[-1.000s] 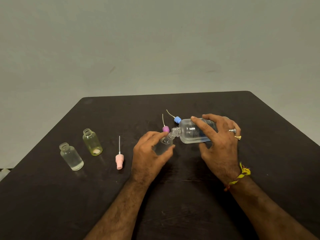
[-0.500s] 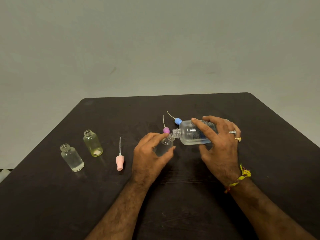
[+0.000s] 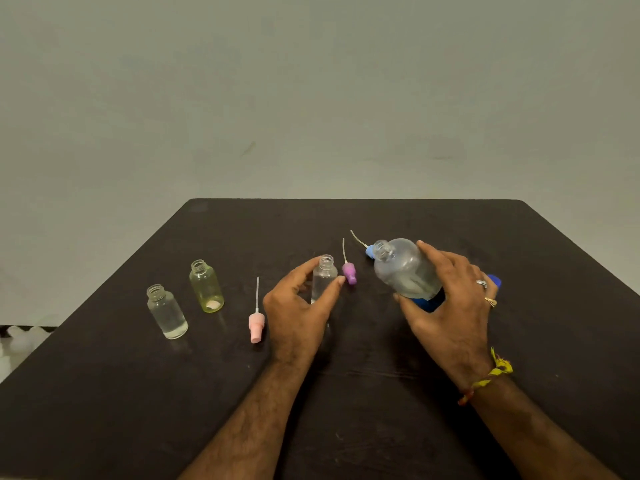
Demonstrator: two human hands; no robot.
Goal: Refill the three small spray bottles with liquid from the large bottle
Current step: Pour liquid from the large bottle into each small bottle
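**Large bottle held off the counter, one small bottle steadied**

Large bottle (image 3: 405,268) sits in the right hand (image 3: 450,306), lifted clear of the counter (image 3: 519,358) and tilted with its open neck up and to the left. The fingers wrap over its far side and the thumb comes under its lower body, so this grip is closed round the widest part. It looks like thin clear plastic, light with little liquid left in it, and a hard squeeze would probably buckle the wall. Holding low on the body, as here, gives the best control of the neck; a wet wall would be slippery.

The left hand (image 3: 298,317) steadies a small bottle (image 3: 323,275), which stands upright on the counter just left of the large one, thumb on one side and fingers on the other in a loose pinch round its middle. Small and narrow-based, it would tip easily, so a grip near the shoulder suits it.

Count:
- three small bottles, all uncapped: the held one, a clear bottle (image 3: 167,313) and a yellowish bottle (image 3: 206,287) standing well to the left
- three spray tops lying loose: pink top (image 3: 256,325), purple top (image 3: 349,271), blue top (image 3: 370,251)
- one large bottle, plus a blue piece (image 3: 493,281) half hidden behind the right hand, perhaps its cap
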